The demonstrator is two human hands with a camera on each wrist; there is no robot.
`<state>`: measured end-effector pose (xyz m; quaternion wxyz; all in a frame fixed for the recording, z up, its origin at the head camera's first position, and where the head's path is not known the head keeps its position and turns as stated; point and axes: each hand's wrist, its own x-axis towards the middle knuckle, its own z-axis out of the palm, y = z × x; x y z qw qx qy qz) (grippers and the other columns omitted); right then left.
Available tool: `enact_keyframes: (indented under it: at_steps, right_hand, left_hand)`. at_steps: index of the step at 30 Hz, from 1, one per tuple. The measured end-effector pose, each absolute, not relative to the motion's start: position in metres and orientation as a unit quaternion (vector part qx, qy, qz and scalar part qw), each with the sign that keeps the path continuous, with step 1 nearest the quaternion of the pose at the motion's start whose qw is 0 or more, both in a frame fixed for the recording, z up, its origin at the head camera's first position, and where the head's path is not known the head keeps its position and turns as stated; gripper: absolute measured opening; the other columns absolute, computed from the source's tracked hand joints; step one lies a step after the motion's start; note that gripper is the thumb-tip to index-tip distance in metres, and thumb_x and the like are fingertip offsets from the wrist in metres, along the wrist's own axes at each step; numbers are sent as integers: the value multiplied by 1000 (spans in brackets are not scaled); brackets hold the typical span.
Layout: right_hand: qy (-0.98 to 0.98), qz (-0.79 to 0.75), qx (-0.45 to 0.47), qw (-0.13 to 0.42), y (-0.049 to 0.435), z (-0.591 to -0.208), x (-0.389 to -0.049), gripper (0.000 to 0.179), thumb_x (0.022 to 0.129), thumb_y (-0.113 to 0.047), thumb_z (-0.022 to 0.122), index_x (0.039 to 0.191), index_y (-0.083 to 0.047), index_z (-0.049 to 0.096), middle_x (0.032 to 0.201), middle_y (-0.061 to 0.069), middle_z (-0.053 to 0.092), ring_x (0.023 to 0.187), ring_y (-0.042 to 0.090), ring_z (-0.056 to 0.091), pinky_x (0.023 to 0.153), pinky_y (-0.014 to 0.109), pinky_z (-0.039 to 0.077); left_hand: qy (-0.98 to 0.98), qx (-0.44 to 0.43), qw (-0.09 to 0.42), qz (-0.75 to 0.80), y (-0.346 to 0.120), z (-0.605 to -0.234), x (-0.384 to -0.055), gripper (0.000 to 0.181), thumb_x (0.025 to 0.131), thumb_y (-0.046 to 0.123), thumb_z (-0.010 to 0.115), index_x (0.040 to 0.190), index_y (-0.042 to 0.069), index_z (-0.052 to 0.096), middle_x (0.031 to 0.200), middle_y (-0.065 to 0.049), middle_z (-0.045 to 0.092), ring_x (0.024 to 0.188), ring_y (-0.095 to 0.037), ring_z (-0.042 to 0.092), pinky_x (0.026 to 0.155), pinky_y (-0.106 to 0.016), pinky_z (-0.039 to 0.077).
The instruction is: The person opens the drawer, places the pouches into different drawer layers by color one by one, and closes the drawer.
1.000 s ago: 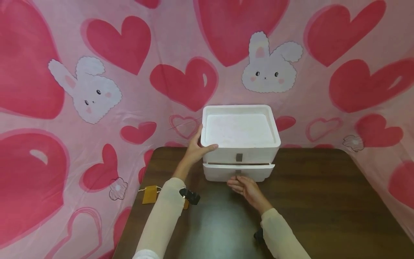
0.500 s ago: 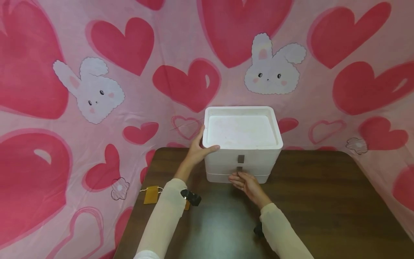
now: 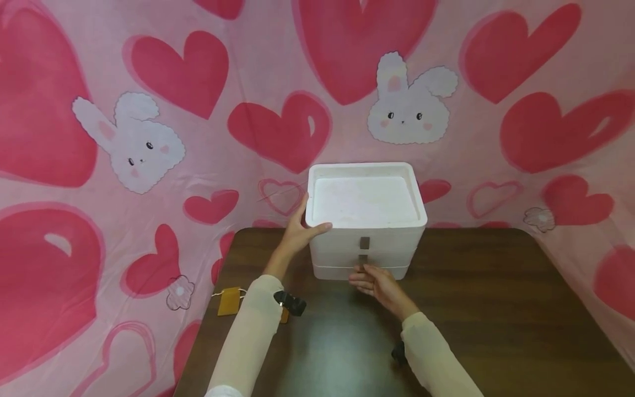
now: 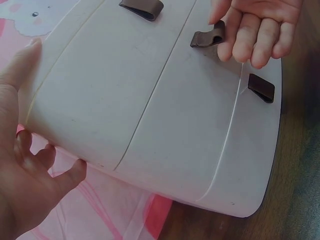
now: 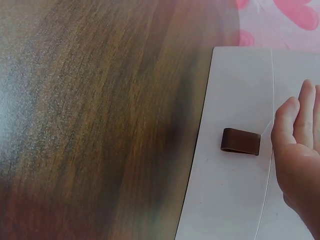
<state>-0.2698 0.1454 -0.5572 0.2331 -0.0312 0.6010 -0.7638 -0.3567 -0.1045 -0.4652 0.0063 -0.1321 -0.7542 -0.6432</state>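
A white drawer box (image 3: 367,201) with a recessed top and several drawers stands at the back of the table. My left hand (image 3: 296,236) holds its near left top corner, thumb over the front rim and fingers along the left side. At the front, my right hand (image 4: 255,30) pinches the middle drawer's brown pull tab (image 4: 204,39) between thumb and fingers, palm turned up. The tab is bent outward. Just below that hand is the bottom drawer's pull tab (image 5: 241,142), untouched. The top drawer's pull tab (image 3: 364,242) hangs free. All drawer fronts sit flush.
On the dark wooden table (image 3: 496,309), a mustard drawstring pouch (image 3: 229,301) lies at the left edge. Another mustard item (image 3: 285,315) is mostly hidden behind the left forearm. A pink heart-print cloth (image 3: 278,60) hangs right behind the box.
One second ago the middle drawer stuck out a little toward me. It has slid back in flush, the right hand staying at its tab. The left hand has kept its hold.
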Motion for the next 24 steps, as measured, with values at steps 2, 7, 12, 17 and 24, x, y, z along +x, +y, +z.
enact_keyframes:
  at_steps: [2,7,12,17,24]
  right_hand:
    - [602,-763,-29,233,145,-558,-269,58,111,-34,39,144,13,43,107,-8,79,103,5,73,97,25,57]
    - [606,-760,-20,233,145,-559,-268,58,111,-34,39,144,14,43,109,-4,79,102,5,73,104,32,56]
    - [605,-761,-17,235,146,-560,-264,58,112,-32,36,145,16,41,109,-3,79,102,6,73,104,32,56]
    - [627,-744,-41,228,149,-558,-256,58,112,-30,36,144,18,40,108,-7,78,103,5,73,102,29,56]
    - [665,-718,-91,184,161,-529,-243,58,110,-35,42,142,14,46,120,-4,76,109,7,73,102,26,56]
  left_hand:
    - [-759,-129,7,-638,-105,-465,-357,106,83,16,84,165,25,16,170,0,25,149,-22,36,125,-46,33]
    - [-759,-126,5,-639,-105,-464,-355,106,83,16,83,165,22,16,170,0,25,150,-22,35,126,-46,31]
    - [-749,-131,4,-649,-104,-465,-355,104,84,14,82,165,23,17,170,-1,26,149,-24,37,126,-46,32]
    - [-750,-129,5,-648,-104,-465,-355,105,84,15,82,165,24,16,170,-1,25,150,-22,35,127,-45,31]
    - [-751,-129,6,-647,-105,-465,-354,106,83,14,83,165,25,16,170,0,24,151,-21,33,127,-46,30]
